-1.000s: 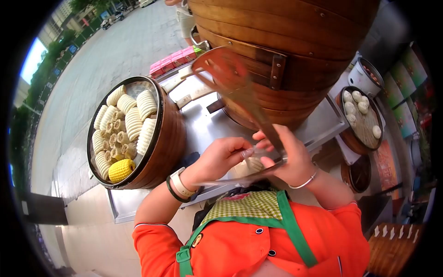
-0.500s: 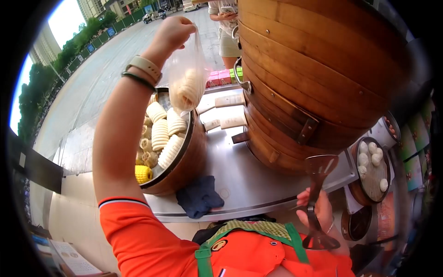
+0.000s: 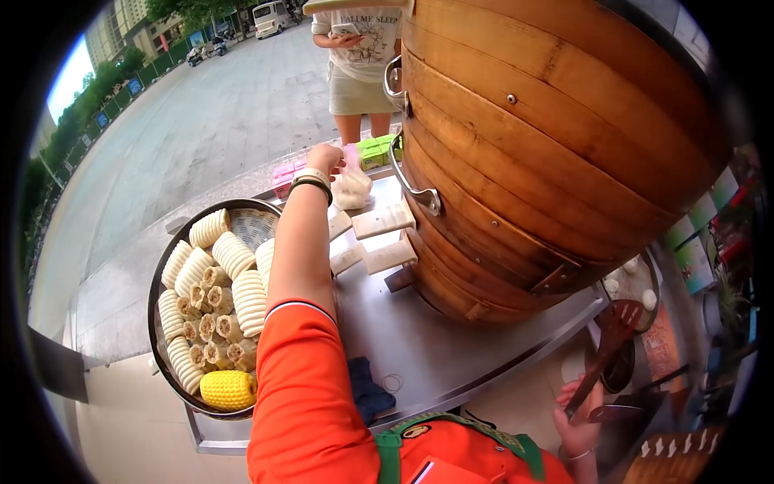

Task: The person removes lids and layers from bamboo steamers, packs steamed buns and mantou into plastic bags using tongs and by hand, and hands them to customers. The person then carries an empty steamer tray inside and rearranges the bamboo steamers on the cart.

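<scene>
- Head view: the left hand (image 3: 326, 159) is closed on the gathered neck of a clear plastic bag (image 3: 353, 185) with pale food inside.
- Bag location: at the far side of the metal table (image 3: 459, 355), near the green boxes (image 3: 377, 151); whether it touches the tabletop cannot be told.
- Right hand (image 3: 578, 427): grips the brown slotted tongs (image 3: 592, 377) near the table's near edge, fingers partly curled.
- Round steamer basket (image 3: 151, 327), beneath and left of the left forearm: holds ribbed steamed rolls (image 3: 234, 254), open-topped shumai (image 3: 208, 327) and one yellow corn piece (image 3: 229, 390).
- Tall wooden steamer (image 3: 524, 161): stands on the table, right of the bag.
- Dark blue cloth (image 3: 368, 391): lies at the near edge.
- Person opposite (image 3: 363, 52): holds a phone (image 3: 345, 29).
</scene>
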### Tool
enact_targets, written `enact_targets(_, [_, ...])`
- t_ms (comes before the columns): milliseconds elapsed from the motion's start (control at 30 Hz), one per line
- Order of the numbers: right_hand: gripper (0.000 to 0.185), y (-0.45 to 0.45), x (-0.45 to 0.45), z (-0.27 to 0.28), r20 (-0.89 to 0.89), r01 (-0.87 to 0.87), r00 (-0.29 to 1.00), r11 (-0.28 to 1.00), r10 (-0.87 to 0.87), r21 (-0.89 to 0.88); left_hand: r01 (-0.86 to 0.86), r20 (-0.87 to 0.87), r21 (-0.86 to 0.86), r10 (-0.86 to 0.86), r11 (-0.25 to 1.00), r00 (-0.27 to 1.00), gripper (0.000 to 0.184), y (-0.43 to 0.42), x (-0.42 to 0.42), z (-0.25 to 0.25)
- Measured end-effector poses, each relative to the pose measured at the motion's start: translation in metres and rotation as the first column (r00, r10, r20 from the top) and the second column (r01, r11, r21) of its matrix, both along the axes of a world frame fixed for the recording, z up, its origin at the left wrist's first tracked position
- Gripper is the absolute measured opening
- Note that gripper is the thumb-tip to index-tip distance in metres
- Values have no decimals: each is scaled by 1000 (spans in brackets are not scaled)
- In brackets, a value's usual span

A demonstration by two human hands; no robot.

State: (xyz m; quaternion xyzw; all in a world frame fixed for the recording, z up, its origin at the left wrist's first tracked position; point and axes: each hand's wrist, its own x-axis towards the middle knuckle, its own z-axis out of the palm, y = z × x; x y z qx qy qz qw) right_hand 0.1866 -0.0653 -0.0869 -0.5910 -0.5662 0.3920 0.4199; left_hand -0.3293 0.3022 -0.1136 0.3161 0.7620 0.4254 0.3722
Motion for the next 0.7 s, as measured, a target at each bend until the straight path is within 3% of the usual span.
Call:
enact_targets(33, [67, 1, -1, -1, 1, 10, 1000, 1000, -10, 23, 3, 3, 0, -3, 1000, 1000, 18, 2, -1, -1])
enact_targets(100, [69, 0, 0, 3, 4, 20, 1000, 999, -21, 46, 196, -311, -202, -252, 960, 916, 19, 5, -2, 1])
enact_targets(167, [72, 4, 2, 11, -76, 50, 996, 994, -43, 101, 257, -339, -148, -294, 955, 894, 27, 3, -3, -2])
enact_targets(233, [72, 13, 10, 17, -111, 63, 993, 983, -43, 175, 292, -490, -289, -403, 912, 773, 26, -1, 3, 10])
enact_targets(367, [73, 37, 34, 41, -176, 69, 984, 948, -14, 311, 406, -411, -160, -434, 900, 801, 30, -28, 20, 8])
enact_targets(433, [70, 59, 53, 52, -146, 35, 989, 905, 30, 424, 421, -467, -144, -437, 895, 769, 34, -34, 22, 8])
enact_targets(467, [67, 72, 61, 60, -137, 37, 990, 879, 32, 476, 524, -622, -23, -423, 851, 659, 35, -35, 14, 11])
enact_targets(500, [64, 86, 70, 70, -130, 39, 991, 852, 34, 523, 459, -582, 194, -275, 867, 765, 31, -53, 24, 35])
enact_targets(533, [59, 104, 83, 74, -170, 72, 985, 821, 31, 566, 361, -557, 580, 32, 730, 830, 23, -57, 29, 45])
enact_targets(567, [55, 126, 98, 80, -211, 106, 977, 785, 31, 610, 238, -505, 752, 306, 615, 807, 18, -75, 41, 77])
enact_targets(600, [50, 154, 116, 88, -238, 132, 971, 777, 24, 616, 186, -463, 858, 567, 478, 681, 17, -107, 67, 117])
enact_targets(633, [45, 183, 133, 99, -274, 166, 962, 766, 13, 621, 236, -427, 903, 700, 358, 573, 20, -130, 85, 147])
enact_targets(667, [43, 212, 140, 116, -363, 199, 932, 806, 20, 558, 423, -507, 838, 777, 344, 374, 27, -148, 97, 175])
enact_targets(700, [42, 241, 146, 137, -444, 222, 896, 844, 21, 488, 555, -598, 713, 785, 428, 164, 36, -164, 117, 203])
